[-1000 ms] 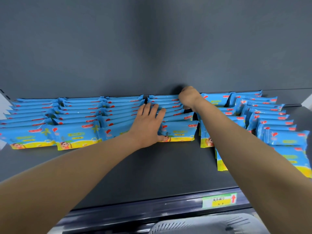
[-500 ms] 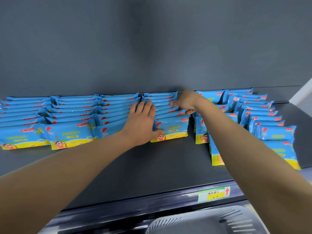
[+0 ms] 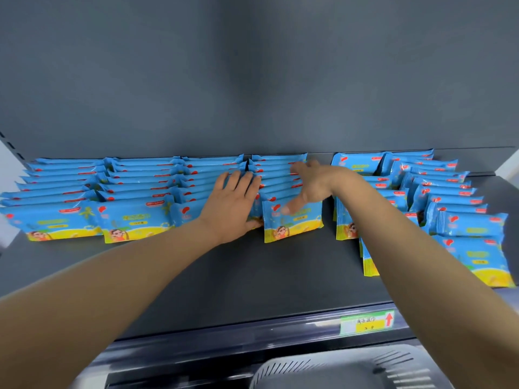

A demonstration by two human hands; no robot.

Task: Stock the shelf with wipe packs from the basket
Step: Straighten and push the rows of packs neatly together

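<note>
Blue and yellow wipe packs stand in several front-to-back rows on the dark shelf (image 3: 252, 276). My left hand (image 3: 230, 203) lies flat with fingers spread on the third row from the left, its thumb against the front pack (image 3: 292, 223) of the fourth row. My right hand (image 3: 311, 186) hovers open over that fourth row, fingers toward the back packs, thumb pointing down at the front pack. Neither hand holds a pack. More packs (image 3: 463, 226) lean in looser rows at the right. The grey basket (image 3: 351, 369) shows at the bottom edge.
A dark back wall (image 3: 252, 80) rises behind the rows. A green and yellow price tag (image 3: 368, 322) with a red arrow sits on the shelf's front rail. A gap of bare shelf separates the fourth row from the right-hand rows.
My right hand has come forward from the back of the shelf and opened over the fourth row. My left hand has stayed on the packs.
</note>
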